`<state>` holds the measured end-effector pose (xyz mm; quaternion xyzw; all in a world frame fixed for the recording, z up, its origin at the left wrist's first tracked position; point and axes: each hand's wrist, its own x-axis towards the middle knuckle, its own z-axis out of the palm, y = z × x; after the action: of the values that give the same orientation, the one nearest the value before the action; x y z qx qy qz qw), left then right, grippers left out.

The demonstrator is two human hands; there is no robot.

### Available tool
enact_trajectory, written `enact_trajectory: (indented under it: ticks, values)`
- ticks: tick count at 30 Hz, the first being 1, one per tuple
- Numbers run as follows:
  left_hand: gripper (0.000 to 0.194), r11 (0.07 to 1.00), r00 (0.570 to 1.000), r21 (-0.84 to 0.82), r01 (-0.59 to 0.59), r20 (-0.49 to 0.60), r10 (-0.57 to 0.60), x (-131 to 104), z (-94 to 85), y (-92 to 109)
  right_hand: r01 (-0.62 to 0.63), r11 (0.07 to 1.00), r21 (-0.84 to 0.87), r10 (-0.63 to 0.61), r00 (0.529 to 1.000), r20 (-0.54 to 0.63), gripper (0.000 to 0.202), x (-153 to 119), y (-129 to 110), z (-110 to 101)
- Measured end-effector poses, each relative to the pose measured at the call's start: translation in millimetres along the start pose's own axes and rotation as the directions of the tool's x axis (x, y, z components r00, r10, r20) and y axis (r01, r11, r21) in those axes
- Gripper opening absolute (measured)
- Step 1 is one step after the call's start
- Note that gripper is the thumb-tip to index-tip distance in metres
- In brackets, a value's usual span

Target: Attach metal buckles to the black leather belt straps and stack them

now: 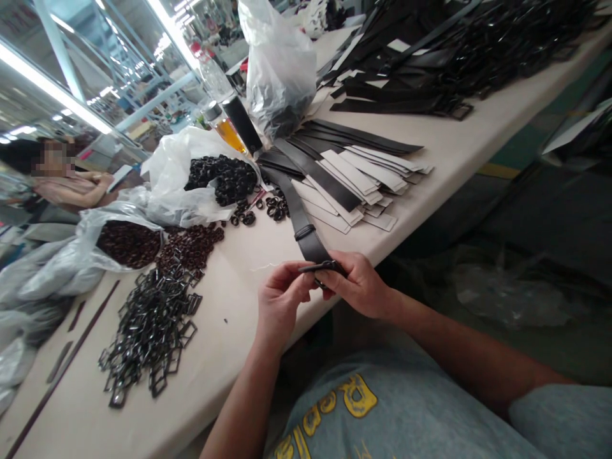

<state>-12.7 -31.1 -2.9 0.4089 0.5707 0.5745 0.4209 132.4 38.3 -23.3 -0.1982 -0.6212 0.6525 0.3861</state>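
Note:
Both of my hands meet over the table's front edge at the near end of a black belt (pixel 313 245). My left hand (pixel 282 296) is closed, pinching a dark piece at that end between thumb and fingers. Opposite it, my right hand (pixel 361 287) grips the same end, where a dark part that looks like a buckle (pixel 329 265) shows partly between the fingers. A black keeper loop (pixel 305 232) sits around the belt a little farther up. From there the belt runs back across the table towards other straps. My fingers hide most of the held end.
Black buckles (pixel 148 325) lie piled at left, beside brown loops (pixel 191 245) and bags of brown and black loops (pixel 222 178). Straps with white ends (pixel 354 175) fan out ahead. Finished-looking belts (pixel 497 51) heap at far right. Bottles (pixel 227 131) stand behind; a person (pixel 71 182) sits far left.

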Motion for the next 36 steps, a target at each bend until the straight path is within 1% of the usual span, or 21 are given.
enact_trajectory:
  ticks: [1,3,5,9,12,13,15,17,19,20,23,25,28,33,36]
  values:
    - [0.023,1.000,1.000,-0.025,0.007,-0.024,-0.008,-0.6,1.6,-0.9,0.026,0.999,-0.017,-0.026,1.000,0.000,0.041,0.8,-1.3,-0.5]
    - [0.027,0.999,0.999,-0.042,0.014,-0.036,-0.015,-1.8,3.1,-1.0,0.065,0.997,-0.043,-0.065,0.998,-0.002,0.040,0.9,-1.9,-0.6]
    - [0.029,0.999,1.000,-0.042,0.027,-0.013,-0.027,-3.1,2.9,0.6,0.079,0.994,-0.080,-0.081,0.997,-0.018,0.040,-0.9,-1.0,0.3]
    - [0.031,0.995,0.995,-0.040,0.093,0.046,-0.091,-4.3,1.6,2.3,0.097,0.976,-0.194,-0.114,0.990,-0.081,0.035,-4.4,-0.6,2.1]
    - [0.032,0.994,0.996,-0.063,0.093,0.017,-0.092,-1.8,1.9,1.0,0.108,0.970,-0.220,-0.133,0.986,-0.102,0.030,-3.4,-4.0,0.8]
    - [0.030,0.992,0.997,-0.094,0.082,-0.005,-0.083,0.2,2.4,1.1,0.108,0.971,-0.215,-0.133,0.986,-0.103,0.029,-2.9,-5.5,0.0]
    - [0.029,0.976,0.996,-0.207,0.066,-0.043,-0.077,6.2,4.1,2.9,0.113,0.973,-0.201,-0.134,0.987,-0.094,0.030,-2.4,-8.4,-1.7]
    - [0.039,0.938,0.995,-0.338,0.072,-0.046,-0.094,13.7,6.6,7.1,0.131,0.969,-0.207,-0.146,0.988,-0.059,0.029,-3.3,-10.2,-2.7]
    - [0.049,0.899,0.992,-0.424,0.109,-0.012,-0.126,20.4,9.7,11.7,0.152,0.960,-0.237,-0.160,0.987,-0.018,0.029,-5.2,-9.9,-2.9]
    - [0.048,0.883,0.989,-0.450,0.135,0.009,-0.147,22.5,11.2,13.4,0.158,0.953,-0.257,-0.165,0.986,-0.003,0.029,-6.1,-9.0,-2.8]
    - [0.034,0.837,0.975,-0.502,0.217,0.063,-0.215,22.2,15.3,14.1,0.150,0.943,-0.296,-0.159,0.987,-0.006,0.031,-6.9,-4.5,-2.7]
    - [0.026,0.817,0.971,-0.528,0.232,0.076,-0.226,17.5,16.9,11.9,0.122,0.943,-0.311,-0.137,0.990,-0.026,0.032,-5.6,-1.4,-3.4]
    - [0.024,0.814,0.974,-0.541,0.212,0.049,-0.222,9.9,17.2,8.6,0.092,0.930,-0.356,-0.113,0.993,-0.039,0.033,-2.2,1.9,-5.3]
    - [0.028,0.820,0.969,-0.539,0.192,-0.030,-0.247,6.9,18.0,4.5,0.083,0.879,-0.469,-0.120,0.992,-0.050,0.032,2.4,6.0,-5.7]
    - [0.028,0.848,0.973,-0.514,0.132,-0.098,-0.211,6.0,21.9,0.8,0.083,0.832,-0.549,-0.127,0.991,-0.042,0.034,3.2,6.3,-3.2]
